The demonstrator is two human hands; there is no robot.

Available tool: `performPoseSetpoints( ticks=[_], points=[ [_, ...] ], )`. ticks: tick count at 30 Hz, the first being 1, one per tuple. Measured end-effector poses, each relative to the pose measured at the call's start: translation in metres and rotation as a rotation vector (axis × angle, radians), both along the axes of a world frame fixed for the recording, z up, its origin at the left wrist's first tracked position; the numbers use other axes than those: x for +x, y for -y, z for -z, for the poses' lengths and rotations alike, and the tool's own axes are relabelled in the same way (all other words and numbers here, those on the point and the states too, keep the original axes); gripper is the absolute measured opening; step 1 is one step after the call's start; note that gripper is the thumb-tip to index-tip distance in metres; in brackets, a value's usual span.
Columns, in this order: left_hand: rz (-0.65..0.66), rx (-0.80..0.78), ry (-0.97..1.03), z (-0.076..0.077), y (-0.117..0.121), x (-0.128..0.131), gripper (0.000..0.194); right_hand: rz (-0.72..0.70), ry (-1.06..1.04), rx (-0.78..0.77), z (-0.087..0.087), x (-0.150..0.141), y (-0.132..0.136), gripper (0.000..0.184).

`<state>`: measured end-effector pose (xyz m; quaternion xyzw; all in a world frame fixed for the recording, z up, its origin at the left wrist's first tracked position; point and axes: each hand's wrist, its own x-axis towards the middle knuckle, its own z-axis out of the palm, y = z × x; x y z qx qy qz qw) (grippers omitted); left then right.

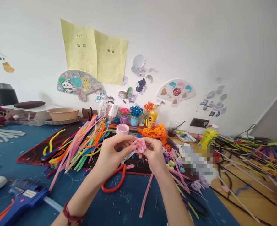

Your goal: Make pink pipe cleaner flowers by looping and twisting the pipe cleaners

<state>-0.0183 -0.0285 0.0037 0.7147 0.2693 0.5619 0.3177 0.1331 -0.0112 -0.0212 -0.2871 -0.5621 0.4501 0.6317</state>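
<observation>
Over the middle of the table, both hands grip a small pink flower of looped pipe cleaners [139, 146]. My left hand [118, 149] pinches it from the left with thumb and fingertips. From the right, the fingers of my right hand [154, 150] are closed on its other edge. Just behind my hands is a pink-and-white round pot [122, 129]. Below them, a red loop [113, 190] with orange handles, possibly scissors, lies partly hidden by my left arm. A pink pipe cleaner [146, 196] lies beside my right forearm.
Pipe cleaners [76, 142] are heaped at left, orange flowers [152, 135] behind. A blue glue gun [26, 196] with a lit red light lies front left. Finished flower pots [134, 121], a yellow bottle [209, 135] and tangled black stems [244, 188] surround the work area.
</observation>
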Motion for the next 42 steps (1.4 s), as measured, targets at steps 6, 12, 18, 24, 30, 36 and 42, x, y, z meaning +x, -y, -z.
performPoseSetpoints(
  ticks=[6,12,18,24,30,36,42],
  points=[
    [-0.135,0.181,-0.122,0.003,-0.002,-0.002,0.008,-0.024,-0.044,-0.065,-0.005,-0.003,0.002,0.015],
    [-0.211,0.366,-0.174,0.003,0.001,-0.002,0.004,-0.036,-0.038,-0.086,-0.007,-0.002,0.003,0.009],
    [-0.103,0.156,-0.124,-0.001,0.002,-0.011,0.015,-0.075,-0.027,-0.085,-0.009,0.006,0.004,0.003],
    [-0.061,0.138,-0.180,-0.004,0.000,-0.011,0.032,-0.102,0.148,-0.050,-0.007,0.009,0.004,0.012],
    [-0.107,0.184,-0.315,-0.003,0.002,-0.008,0.022,-0.096,0.300,0.043,-0.007,0.011,0.005,0.010],
    [-0.346,0.309,-0.227,-0.001,0.004,-0.008,0.014,0.024,0.221,0.127,-0.009,0.009,0.006,0.026],
    [-0.269,0.243,-0.125,0.000,0.004,-0.010,0.008,0.086,0.184,0.184,-0.011,0.003,0.011,0.021]
  ],
)
